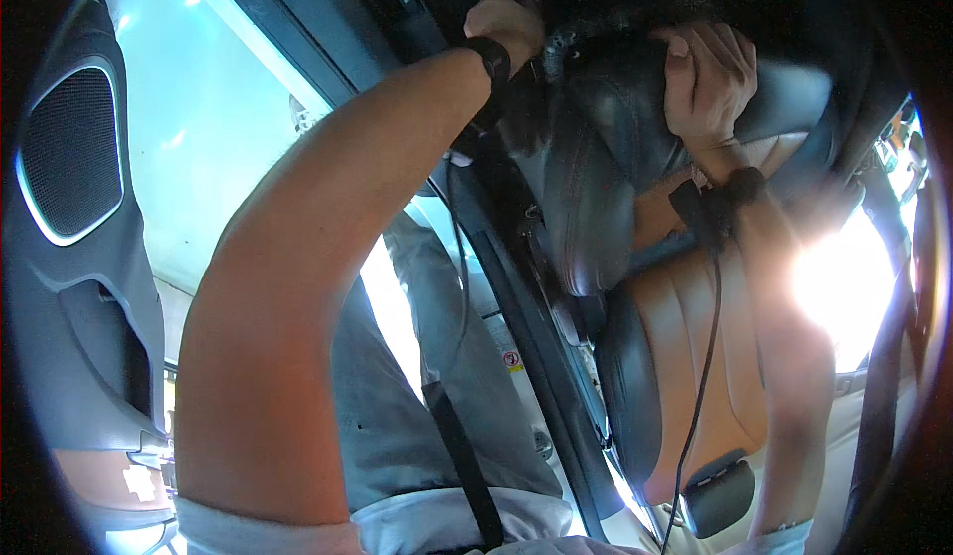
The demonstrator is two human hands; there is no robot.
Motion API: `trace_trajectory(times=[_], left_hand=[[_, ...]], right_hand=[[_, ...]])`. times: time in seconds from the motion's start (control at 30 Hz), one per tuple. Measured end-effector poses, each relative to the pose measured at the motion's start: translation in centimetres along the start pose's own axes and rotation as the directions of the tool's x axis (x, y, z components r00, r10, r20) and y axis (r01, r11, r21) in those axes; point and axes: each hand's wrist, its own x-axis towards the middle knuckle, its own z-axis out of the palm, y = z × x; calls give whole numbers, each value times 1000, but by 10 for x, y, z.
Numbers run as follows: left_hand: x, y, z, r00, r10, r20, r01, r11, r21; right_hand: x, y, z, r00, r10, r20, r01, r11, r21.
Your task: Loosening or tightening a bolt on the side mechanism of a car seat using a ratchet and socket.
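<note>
My left hand [504, 21] reaches forward into the dark footwell beside the front of the car seat. Its fingers look curled in, but shadow hides what they hold, if anything. On the black leather of the seat cushion [596, 168], near its front, rests my right hand [710, 83]. Its fingers are folded with the thumb alongside, and whatever lies inside them is hidden. A pale speckled patch [563, 47] shows at the cushion's front corner between the hands. Dark bands wrap both wrists; a thin black cable [707, 356] hangs from the right one.
The open car door, with its speaker grille [74, 153], stands at the left. A black door sill [496, 227] runs between my legs and the seat. The tan backrest [695, 356] and a black headrest [720, 498] lie nearer on the right. Bright glare comes from the far-side window.
</note>
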Motion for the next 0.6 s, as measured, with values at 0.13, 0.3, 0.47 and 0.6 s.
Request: trace_trajectory(times=[0.13, 0.3, 0.47, 0.6], left_hand=[[0, -16, -15, 896, 441, 45, -442, 881, 166], [7, -37, -40, 839, 530, 123, -535, 762, 365], [13, -14, 10, 994, -13, 106, 21, 997, -77], [-16, 0, 3, 977, 174, -121, -181, 982, -53]], right_hand=[[3, 2, -18, 999, -1, 49, 2, 1000, -22], [0, -4, -2, 1000, 18, -1, -18, 999, 31], [0, 2, -9, 1000, 0, 0, 0, 1000, 2], [-3, 7, -16, 999, 15, 40, -14, 1000, -25]])
